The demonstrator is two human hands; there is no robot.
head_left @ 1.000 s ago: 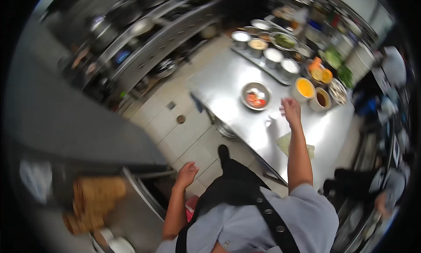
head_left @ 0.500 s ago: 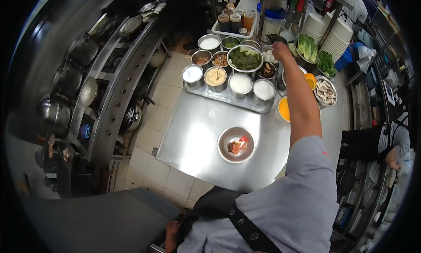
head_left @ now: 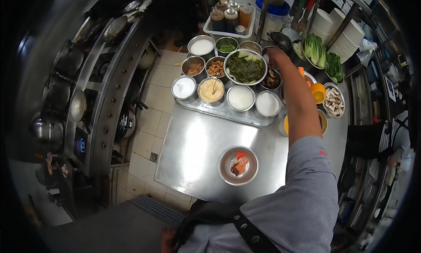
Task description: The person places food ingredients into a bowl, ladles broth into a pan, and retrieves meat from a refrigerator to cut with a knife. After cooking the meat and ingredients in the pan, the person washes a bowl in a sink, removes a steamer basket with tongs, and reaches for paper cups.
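Note:
My right hand (head_left: pixel 275 56) reaches far across the table, down at a container of white pieces beside the large bowl of wilted leafy greens (head_left: pixel 245 67). Its fingers are hidden from view. A small bowl of dark brown mushroom-like pieces (head_left: pixel 271 79) stands just below the hand. Close to me, a steel bowl (head_left: pixel 223 168) holds a few orange-red pieces and something brown. Down at the bottom edge my left hand (head_left: pixel 167 236) hangs by my side, dim and partly cut off, its fingers unclear.
A metal tray (head_left: pixel 188 104) carries several steel bowls of white powder, paste and chopped food. Sauce bottles stand in a white basket (head_left: pixel 219 34). White bowls are stacked (head_left: pixel 342 35) near bok choy (head_left: pixel 315 50). Sliced mushrooms (head_left: pixel 334 101) sit at right; a lit stove burner (head_left: pixel 82 144) at left.
My right hand has lowered from above the far containers to the one holding white pieces. The view has shifted, so the steel bowl appears lower. My left hand stays by my side.

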